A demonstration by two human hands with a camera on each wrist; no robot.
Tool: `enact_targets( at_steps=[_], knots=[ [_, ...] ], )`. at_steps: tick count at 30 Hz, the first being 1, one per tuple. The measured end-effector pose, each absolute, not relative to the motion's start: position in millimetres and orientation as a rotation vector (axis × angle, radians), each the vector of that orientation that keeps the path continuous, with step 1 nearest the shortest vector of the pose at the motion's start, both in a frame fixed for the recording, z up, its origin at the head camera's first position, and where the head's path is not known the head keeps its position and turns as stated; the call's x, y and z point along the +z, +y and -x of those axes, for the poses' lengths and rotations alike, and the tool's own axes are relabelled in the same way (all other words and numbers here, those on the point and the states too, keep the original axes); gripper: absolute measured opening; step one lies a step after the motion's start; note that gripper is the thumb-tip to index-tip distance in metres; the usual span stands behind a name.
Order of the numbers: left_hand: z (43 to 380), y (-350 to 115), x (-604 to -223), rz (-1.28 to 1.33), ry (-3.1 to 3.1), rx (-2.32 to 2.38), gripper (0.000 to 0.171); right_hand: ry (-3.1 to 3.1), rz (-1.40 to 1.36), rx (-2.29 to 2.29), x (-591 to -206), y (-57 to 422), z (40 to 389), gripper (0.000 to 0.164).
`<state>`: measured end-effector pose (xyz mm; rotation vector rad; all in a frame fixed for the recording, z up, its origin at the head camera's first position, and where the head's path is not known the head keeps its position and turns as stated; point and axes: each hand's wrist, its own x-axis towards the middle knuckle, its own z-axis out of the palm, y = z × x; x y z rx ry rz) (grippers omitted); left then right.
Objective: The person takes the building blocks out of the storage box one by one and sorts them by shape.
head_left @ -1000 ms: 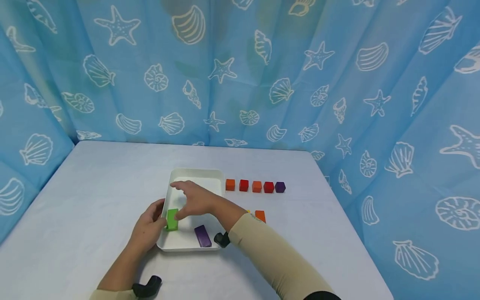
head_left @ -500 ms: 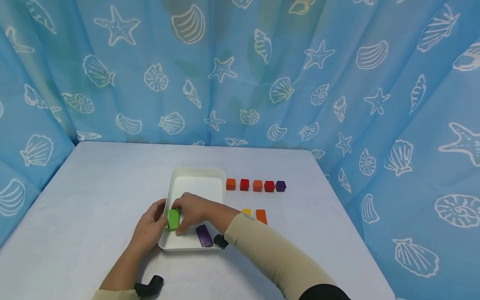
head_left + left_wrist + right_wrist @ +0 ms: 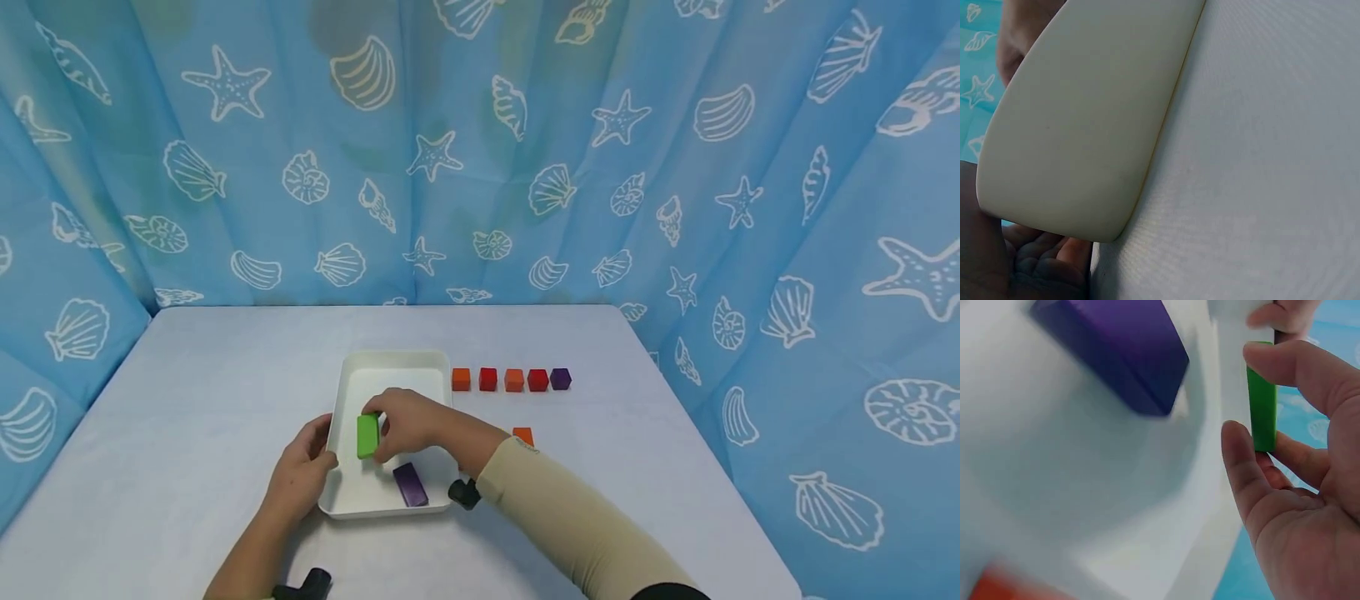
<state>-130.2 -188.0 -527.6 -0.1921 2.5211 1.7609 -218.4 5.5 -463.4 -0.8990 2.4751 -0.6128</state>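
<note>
In the head view, my left hand [image 3: 300, 468] holds the left rim of a white tray [image 3: 358, 493], thumb at the rim and fingers along the outer side. The left wrist view shows the tray's pale outer wall [image 3: 1079, 137] close up, with part of that hand below it. Over the tray, my right hand [image 3: 411, 425] pinches a green rectangular block [image 3: 367, 437] by its ends between thumb and fingers. That block [image 3: 1263, 412] stands out in the right wrist view too. A purple block [image 3: 410, 485] lies slanted in the tray's near right part.
Right of the tray runs a row of small cubes: orange [image 3: 461, 379], red [image 3: 488, 379], orange [image 3: 513, 380], red [image 3: 537, 380] and purple [image 3: 560, 379]. An orange block [image 3: 523, 436] is partly covered by my right sleeve. A patterned blue curtain [image 3: 465, 192] borders the white table.
My right hand came down, took hold of the green block and moved it rightward, away from the tray's left wall. My left hand stays at the rim. A yellow block is now hidden behind my right arm.
</note>
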Motion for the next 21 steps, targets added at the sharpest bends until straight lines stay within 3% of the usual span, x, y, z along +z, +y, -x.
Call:
enact_targets(
  at_steps=[8,21],
  knots=[
    [130,-185,-528,0.219,2.537,1.751,0.073,2.534,0.778,-0.789,-451,66,213,0.068],
    [130,-183,-525,0.247,2.529,1.735,0.073,2.676,0.455,-0.928,-469,181,196,0.073]
  ],
)
